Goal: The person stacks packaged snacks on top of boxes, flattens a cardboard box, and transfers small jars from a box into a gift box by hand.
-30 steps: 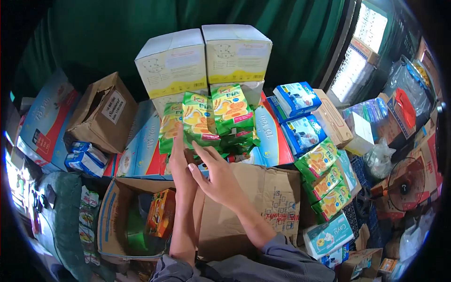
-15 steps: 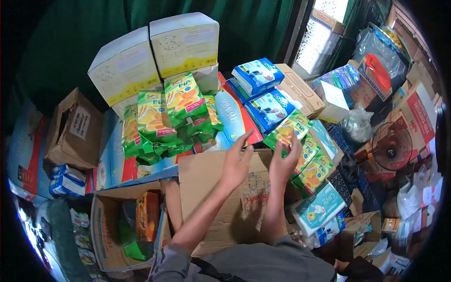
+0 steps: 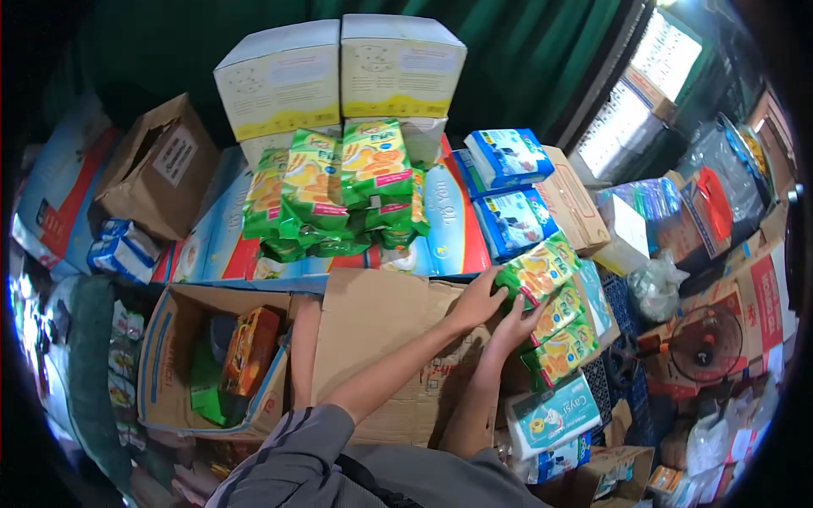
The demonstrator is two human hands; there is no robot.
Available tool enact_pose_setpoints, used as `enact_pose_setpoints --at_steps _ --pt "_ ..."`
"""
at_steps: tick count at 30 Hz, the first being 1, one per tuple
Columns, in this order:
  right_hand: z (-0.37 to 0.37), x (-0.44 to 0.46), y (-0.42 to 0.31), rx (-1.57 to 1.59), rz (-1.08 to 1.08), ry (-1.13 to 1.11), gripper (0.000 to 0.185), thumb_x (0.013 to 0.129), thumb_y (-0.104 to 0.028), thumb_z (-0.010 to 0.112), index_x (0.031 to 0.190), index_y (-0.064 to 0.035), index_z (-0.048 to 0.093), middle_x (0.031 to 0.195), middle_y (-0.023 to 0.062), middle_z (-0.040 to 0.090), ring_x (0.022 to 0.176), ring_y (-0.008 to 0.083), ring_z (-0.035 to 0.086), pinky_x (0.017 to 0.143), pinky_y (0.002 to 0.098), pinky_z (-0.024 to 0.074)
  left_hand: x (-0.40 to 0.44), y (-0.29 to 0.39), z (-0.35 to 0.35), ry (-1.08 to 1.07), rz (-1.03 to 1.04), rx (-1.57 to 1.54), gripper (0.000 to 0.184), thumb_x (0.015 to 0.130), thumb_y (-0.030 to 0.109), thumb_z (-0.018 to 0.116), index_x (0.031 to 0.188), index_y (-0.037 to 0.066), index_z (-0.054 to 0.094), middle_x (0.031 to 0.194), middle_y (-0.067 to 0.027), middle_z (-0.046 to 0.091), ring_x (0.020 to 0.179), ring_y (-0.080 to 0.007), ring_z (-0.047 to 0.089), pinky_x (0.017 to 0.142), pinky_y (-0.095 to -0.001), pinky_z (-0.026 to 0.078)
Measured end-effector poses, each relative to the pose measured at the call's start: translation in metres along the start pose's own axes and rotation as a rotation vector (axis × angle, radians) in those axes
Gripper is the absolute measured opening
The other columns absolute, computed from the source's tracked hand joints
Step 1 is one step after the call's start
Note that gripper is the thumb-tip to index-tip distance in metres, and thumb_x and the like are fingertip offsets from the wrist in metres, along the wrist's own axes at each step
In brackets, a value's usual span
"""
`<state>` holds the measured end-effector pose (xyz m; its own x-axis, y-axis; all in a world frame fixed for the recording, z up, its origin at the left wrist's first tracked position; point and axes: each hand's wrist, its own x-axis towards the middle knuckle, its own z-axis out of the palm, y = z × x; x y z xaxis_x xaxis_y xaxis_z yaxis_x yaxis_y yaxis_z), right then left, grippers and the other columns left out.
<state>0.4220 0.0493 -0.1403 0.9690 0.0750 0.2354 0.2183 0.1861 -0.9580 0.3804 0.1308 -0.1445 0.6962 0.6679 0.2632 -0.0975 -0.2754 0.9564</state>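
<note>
A green and yellow snack packet [image 3: 540,269] lies on top of a small stack to my right. My left hand [image 3: 477,301] closes on its left end. Just below, my right hand [image 3: 514,327] grips the near edge of the same packet, its fingertips partly hidden. Under it are more green packets [image 3: 566,349] of the same kind. Directly beneath my forearms lies a flattened cardboard box [image 3: 368,339]. Farther back, several similar green packets [image 3: 314,182] stand bunched together.
Two white and yellow cartons [image 3: 402,68] stand at the back. Blue packs [image 3: 515,222] and a teal Caysi pack [image 3: 555,415] are on the right. An open carton [image 3: 161,372] on the left holds an orange box [image 3: 248,351]. A fan [image 3: 705,345] stands at far right.
My left hand has moved right, from open in the air to the top green packet. The right hand has shifted to the packet's near edge. The camera view has turned.
</note>
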Motion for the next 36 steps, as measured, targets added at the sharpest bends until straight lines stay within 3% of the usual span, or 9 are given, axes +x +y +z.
enact_pose_setpoints --at_steps 10,15,16,19,22,24,27,30,36 --pt "-0.002 -0.01 -0.008 -0.196 -0.066 -0.026 0.06 0.1 -0.001 0.058 0.157 0.0072 0.042 0.134 0.0246 0.066 0.113 0.0284 0.067 0.098 0.0395 0.0532 -0.016 0.027 -0.018 0.093 0.089 -0.071 0.042 0.098 -0.004 0.056 0.14 -0.001 0.054 0.14 -0.0217 0.063 0.131 -0.0355 0.061 0.109 -0.0419 0.048" --pt "0.026 -0.035 -0.07 0.045 -0.117 -0.048 0.061 0.099 0.002 0.053 0.158 0.0051 0.04 0.143 0.024 0.06 0.12 0.0283 0.063 0.101 0.0378 0.0509 -0.04 0.085 -0.042 0.196 0.18 -0.291 0.05 0.098 -0.005 0.051 0.147 -0.001 0.046 0.156 -0.0208 0.051 0.15 -0.035 0.045 0.118 -0.0423 0.04" --pt "0.032 -0.042 -0.073 0.121 -0.143 -0.061 0.062 0.099 -0.001 0.054 0.159 0.0033 0.039 0.15 0.0236 0.054 0.127 0.0301 0.06 0.106 0.0399 0.0489 -0.043 0.089 -0.049 0.247 0.353 -0.254 0.047 0.102 0.002 0.05 0.148 -0.002 0.044 0.158 -0.0227 0.048 0.154 -0.0381 0.038 0.124 -0.0468 0.031" --pt "0.057 -0.068 -0.108 0.308 -0.314 -0.2 0.064 0.1 -0.002 0.054 0.161 0.003 0.036 0.153 0.0243 0.051 0.131 0.0322 0.058 0.109 0.0434 0.0477 -0.056 0.124 -0.082 0.454 0.57 -0.22 0.046 0.106 0.014 0.049 0.148 -0.001 0.044 0.158 -0.0257 0.046 0.154 -0.0417 0.035 0.127 -0.0534 0.025" --pt "0.088 -0.103 -0.148 0.491 -0.291 -0.439 0.068 0.102 -0.005 0.053 0.163 0.0058 0.028 0.158 0.023 0.046 0.134 0.0322 0.057 0.11 0.0431 0.0482 -0.062 0.142 -0.127 0.649 0.77 -0.094 0.055 0.105 0.028 0.052 0.151 0.0 0.042 0.158 -0.0279 0.045 0.154 -0.0449 0.034 0.126 -0.059 0.022" --pt "0.104 -0.12 -0.168 0.522 -0.254 -0.603 0.069 0.102 -0.006 0.056 0.163 0.0073 0.027 0.16 0.0219 0.043 0.135 0.0313 0.057 0.112 0.0428 0.0474 -0.073 0.147 -0.153 0.813 0.789 -0.015 0.059 0.104 0.032 0.052 0.15 -0.003 0.041 0.158 -0.0279 0.044 0.152 -0.0453 0.037 0.126 -0.0586 0.022" --pt "0.137 -0.154 -0.174 0.596 -0.332 -0.724 0.065 0.099 -0.002 0.057 0.16 0.0067 0.035 0.16 0.0241 0.046 0.142 0.0335 0.053 0.116 0.044 0.0425 -0.09 0.155 -0.189 0.961 0.752 -0.04 0.063 0.103 0.032 0.051 0.151 -0.006 0.035 0.163 -0.034 0.031 0.152 -0.0451 0.035 0.122 -0.0552 0.034" --pt "0.161 -0.162 -0.197 0.403 -0.582 -1.001 0.062 0.09 0.002 0.06 0.152 0.001 0.053 0.152 0.0209 0.057 0.149 0.0426 0.046 0.117 0.0451 0.0417 -0.105 0.158 -0.224 1.116 0.649 0.002 0.067 0.101 0.035 0.051 0.152 -0.006 0.034 0.158 -0.0303 0.038 0.145 -0.0412 0.044 0.118 -0.053 0.04" --pt "0.2 -0.202 -0.204 0.325 -0.573 -1.139 0.061 0.095 -0.008 0.062 0.153 0.0017 0.049 0.153 0.0271 0.052 0.14 0.049 0.051 0.114 0.0479 0.0443 -0.116 0.145 -0.281 1.234 0.528 0.025 0.068 0.101 0.036 0.049 0.152 -0.007 0.038 0.143 -0.0241 0.052 0.132 -0.0327 0.055 0.11 -0.0456 0.047"
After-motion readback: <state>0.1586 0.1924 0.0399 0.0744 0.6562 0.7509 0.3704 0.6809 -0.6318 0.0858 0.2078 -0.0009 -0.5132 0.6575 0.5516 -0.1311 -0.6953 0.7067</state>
